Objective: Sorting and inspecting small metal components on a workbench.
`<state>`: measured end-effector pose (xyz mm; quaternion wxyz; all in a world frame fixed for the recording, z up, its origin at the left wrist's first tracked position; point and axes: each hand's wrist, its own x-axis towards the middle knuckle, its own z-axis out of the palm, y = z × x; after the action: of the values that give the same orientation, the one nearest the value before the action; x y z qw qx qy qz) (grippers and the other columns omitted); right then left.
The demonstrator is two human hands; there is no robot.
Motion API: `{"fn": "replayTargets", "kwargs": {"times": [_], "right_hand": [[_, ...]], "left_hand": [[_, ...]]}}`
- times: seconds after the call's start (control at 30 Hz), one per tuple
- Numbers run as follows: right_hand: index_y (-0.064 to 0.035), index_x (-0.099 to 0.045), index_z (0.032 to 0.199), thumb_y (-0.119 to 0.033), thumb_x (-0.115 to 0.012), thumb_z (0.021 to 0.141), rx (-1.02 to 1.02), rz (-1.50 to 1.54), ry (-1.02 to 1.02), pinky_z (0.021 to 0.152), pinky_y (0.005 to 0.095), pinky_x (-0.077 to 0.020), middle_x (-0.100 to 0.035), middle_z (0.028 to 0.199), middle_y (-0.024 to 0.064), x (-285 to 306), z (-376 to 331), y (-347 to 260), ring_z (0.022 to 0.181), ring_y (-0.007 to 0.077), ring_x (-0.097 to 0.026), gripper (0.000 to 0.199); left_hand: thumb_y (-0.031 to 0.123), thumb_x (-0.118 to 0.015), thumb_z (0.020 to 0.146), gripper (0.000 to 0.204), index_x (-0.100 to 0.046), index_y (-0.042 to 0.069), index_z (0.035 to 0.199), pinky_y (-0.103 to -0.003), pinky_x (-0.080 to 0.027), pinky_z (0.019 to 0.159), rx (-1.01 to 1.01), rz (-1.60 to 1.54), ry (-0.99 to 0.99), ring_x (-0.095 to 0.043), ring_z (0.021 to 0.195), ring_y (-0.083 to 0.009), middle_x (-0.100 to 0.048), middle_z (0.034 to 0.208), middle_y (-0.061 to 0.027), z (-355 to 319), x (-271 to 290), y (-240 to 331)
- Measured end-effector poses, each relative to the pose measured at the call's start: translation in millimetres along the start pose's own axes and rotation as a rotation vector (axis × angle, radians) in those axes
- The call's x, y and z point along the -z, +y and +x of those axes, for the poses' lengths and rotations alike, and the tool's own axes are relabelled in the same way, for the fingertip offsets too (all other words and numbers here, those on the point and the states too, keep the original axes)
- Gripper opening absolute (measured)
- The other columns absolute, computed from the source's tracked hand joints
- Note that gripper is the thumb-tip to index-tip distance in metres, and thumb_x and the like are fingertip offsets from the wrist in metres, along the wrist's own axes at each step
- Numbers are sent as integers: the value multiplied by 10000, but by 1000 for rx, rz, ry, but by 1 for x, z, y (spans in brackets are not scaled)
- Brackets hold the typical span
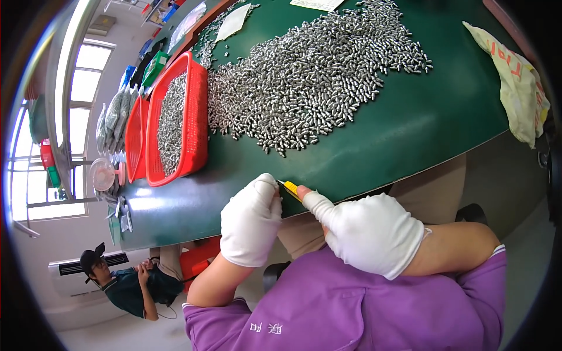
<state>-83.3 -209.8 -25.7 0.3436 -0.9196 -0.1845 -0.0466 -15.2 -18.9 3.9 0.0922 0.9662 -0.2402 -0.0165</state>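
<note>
My right hand (372,234), in a white glove with the thumb and fingertip area bare, is closed around a yellow utility knife (292,188). The knife's tip points left and meets the fingers of my left hand (250,221). That hand, also in a white glove, is closed in a pinch near the table's front edge; whatever it pinches is hidden by the fingers. Beyond both hands a wide heap of small silvery bullet-shaped metal parts (304,82) is spread over the green table (404,131).
Left of the heap stands a red plastic basket (199,117) filled with similar parts, with another red basket (136,140) beside it. A crumpled pale yellow bag (515,82) lies at the right edge. A paper slip (233,23) lies at the back. A person in a dark cap (132,286) is at lower left.
</note>
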Motion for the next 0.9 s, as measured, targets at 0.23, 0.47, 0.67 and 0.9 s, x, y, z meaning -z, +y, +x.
{"fn": "replayTargets", "kwargs": {"times": [0.23, 0.47, 0.67, 0.9], "right_hand": [[1, -539, 1328, -108, -602, 789, -38, -25, -57, 460, 370, -510, -612, 575, 96, 1, 0, -4, 457, 244, -593, 553], [-1, -534, 1335, -109, -610, 784, -26, 5, -27, 475, 371, -515, -610, 577, 100, 0, -4, -5, 469, 244, -598, 567], [6, -538, 1328, -117, -585, 796, -1, -21, -86, 480, 371, -510, -611, 578, 99, 8, 3, -2, 479, 243, -604, 548], [-21, -476, 1388, -139, -555, 845, 15, 38, -162, 469, 393, -484, -604, 587, 112, 23, 10, 6, 488, 283, -600, 561]], "left_hand": [[29, -631, 849, 115, -518, 41, 861, -403, -473, 591, -37, 1, 33, -586, 667, -374, -573, 724, -168, 1, 1, 1], [67, -618, 820, 122, -520, 85, 890, -434, -488, 650, 1, 3, -3, -609, 752, -357, -602, 791, -122, -3, 1, -1], [43, -614, 836, 108, -522, 65, 888, -424, -480, 626, -20, -1, 17, -596, 721, -373, -592, 770, -150, -1, 0, 1], [22, -606, 842, 103, -536, 44, 915, -426, -483, 647, -36, 2, 10, -602, 758, -401, -602, 801, -184, 1, 2, 2]]}}
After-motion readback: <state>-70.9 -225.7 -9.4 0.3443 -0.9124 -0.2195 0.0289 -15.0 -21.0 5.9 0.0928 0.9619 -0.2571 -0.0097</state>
